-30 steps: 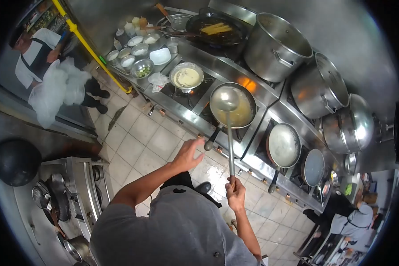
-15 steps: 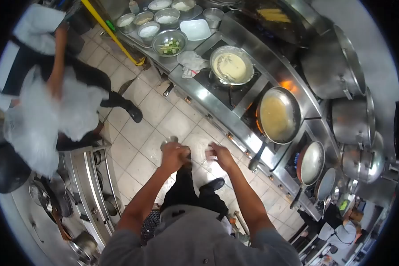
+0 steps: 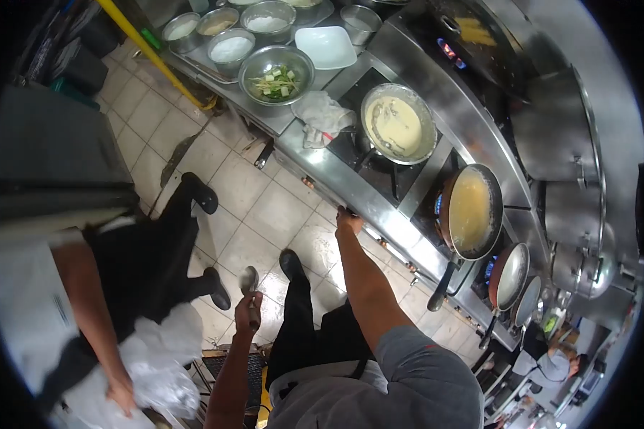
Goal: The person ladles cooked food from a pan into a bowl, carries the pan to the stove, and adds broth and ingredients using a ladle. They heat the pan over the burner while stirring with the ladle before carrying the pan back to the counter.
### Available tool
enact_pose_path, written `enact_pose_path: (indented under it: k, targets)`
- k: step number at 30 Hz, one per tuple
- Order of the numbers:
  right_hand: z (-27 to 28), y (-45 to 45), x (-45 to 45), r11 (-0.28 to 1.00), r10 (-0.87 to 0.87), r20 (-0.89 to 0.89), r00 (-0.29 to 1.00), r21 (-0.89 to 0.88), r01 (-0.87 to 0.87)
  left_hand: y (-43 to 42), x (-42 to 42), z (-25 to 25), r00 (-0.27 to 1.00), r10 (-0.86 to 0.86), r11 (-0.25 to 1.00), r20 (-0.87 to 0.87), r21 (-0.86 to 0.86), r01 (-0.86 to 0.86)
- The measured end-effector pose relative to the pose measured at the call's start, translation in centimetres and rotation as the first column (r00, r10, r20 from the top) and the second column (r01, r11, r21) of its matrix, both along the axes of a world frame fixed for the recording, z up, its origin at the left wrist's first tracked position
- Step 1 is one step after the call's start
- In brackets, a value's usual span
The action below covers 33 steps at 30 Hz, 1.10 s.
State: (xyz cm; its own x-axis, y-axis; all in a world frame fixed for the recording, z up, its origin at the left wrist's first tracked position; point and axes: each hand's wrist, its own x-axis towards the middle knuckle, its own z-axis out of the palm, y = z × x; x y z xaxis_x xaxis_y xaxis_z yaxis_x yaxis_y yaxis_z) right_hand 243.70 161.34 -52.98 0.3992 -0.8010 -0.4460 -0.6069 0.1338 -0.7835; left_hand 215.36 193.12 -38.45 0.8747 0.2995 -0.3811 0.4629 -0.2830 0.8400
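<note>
My left hand (image 3: 247,312) is closed round the handle of a metal spoon (image 3: 248,278), its bowl pointing away from me over the floor. At the stove's front edge, my right hand (image 3: 348,221) has its fingers closed on a dark control knob, mostly hidden by the hand. Above it on the stove, a metal bowl of pale batter (image 3: 399,123) rests on a burner. To the right, a frying pan (image 3: 472,211) with a yellowish layer inside sits over a blue flame, its handle jutting toward me.
A person in dark trousers (image 3: 143,279) stands close on my left with white plastic bags (image 3: 157,357). Two smaller pans, one a red-sided pan (image 3: 511,275), are further right. A bowl of chopped greens (image 3: 276,76) and a white dish (image 3: 325,48) stand on the counter. Large pots (image 3: 557,129) line the back.
My right hand has reached forward to the stove's front, while my left hand has drawn back with the spoon. The flame under the frying pan looks lower. The other person has come closer.
</note>
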Motion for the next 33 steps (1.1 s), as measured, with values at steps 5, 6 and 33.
enact_pose_path:
  k: [5,6,33]
  targets:
    - [0.7,0.0,-0.3,0.997,-0.021,0.009,1.000,0.071,0.021,-1.5,5.8,2.6,0.998,-0.056,0.998,-0.026,-0.013,0.056]
    - [1.5,0.0,-0.2,0.994,-0.029,0.028,0.999,0.105,0.025,-1.3,6.2,1.2,0.993,-0.073,0.997,-0.090,-0.030,0.071]
    - [15.3,4.4,2.5,0.263,0.948,0.105,0.301,0.273,-0.925,12.9,31.4,23.0,0.910,-0.320,0.892,-0.263,0.241,0.383]
